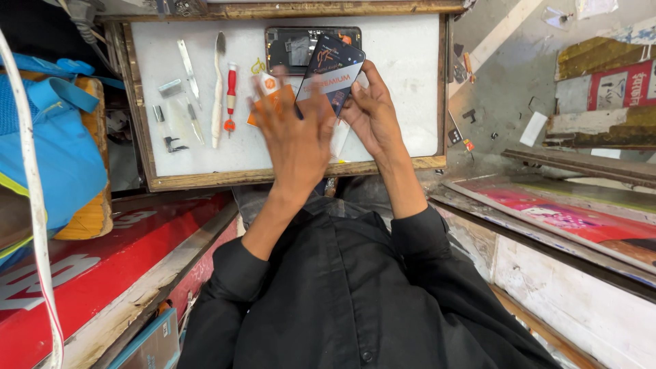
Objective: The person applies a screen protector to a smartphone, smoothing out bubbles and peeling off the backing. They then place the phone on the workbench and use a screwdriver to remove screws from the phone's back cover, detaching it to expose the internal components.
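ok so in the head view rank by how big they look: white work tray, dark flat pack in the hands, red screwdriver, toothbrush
1. white work tray
2. dark flat pack, though it is held nearer the camera
3. toothbrush
4. red screwdriver

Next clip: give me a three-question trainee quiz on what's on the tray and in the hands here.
1. True or false: the dark flat panel lies flat on the white tray, untouched.
2. Which tool has a red handle? A) screwdriver B) tweezers C) toothbrush
3. What lies on the tray behind the panel?

Key
1. False: the right hand grips it, tilted above the tray, and the left hand is at its lower edge.
2. A
3. An opened phone body, its insides showing.
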